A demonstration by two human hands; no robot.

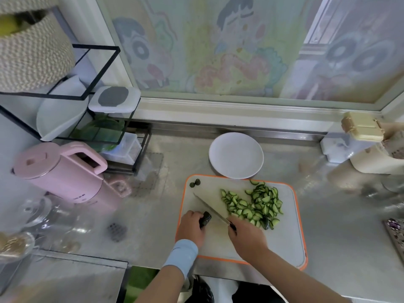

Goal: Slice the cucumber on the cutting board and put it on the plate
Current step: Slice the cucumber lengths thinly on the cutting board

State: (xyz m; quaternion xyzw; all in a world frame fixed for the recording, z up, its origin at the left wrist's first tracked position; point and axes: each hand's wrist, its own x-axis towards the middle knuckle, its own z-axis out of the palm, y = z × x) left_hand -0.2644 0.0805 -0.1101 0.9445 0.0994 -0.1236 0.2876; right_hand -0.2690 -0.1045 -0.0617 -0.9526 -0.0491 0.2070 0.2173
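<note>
A grey cutting board (284, 232) with an orange rim lies on the steel counter. A heap of half-moon cucumber slices (254, 204) covers its upper middle. My left hand (192, 225) grips the short dark-green cucumber stub (206, 218) at the board's left edge. My right hand (246, 235) holds a knife (209, 207) by the handle, its blade slanting up-left just right of the stub. Two small cucumber end pieces (195, 182) sit in the board's top-left corner. Just beyond the board stands a white plate (236, 155) with nothing on it.
A pink kettle (63, 171) stands at the left beside a black wire rack (87, 119) holding containers. Glass lids (39, 213) lie at the near left. White and beige containers (358, 141) stand at the right. A window sill runs along the back.
</note>
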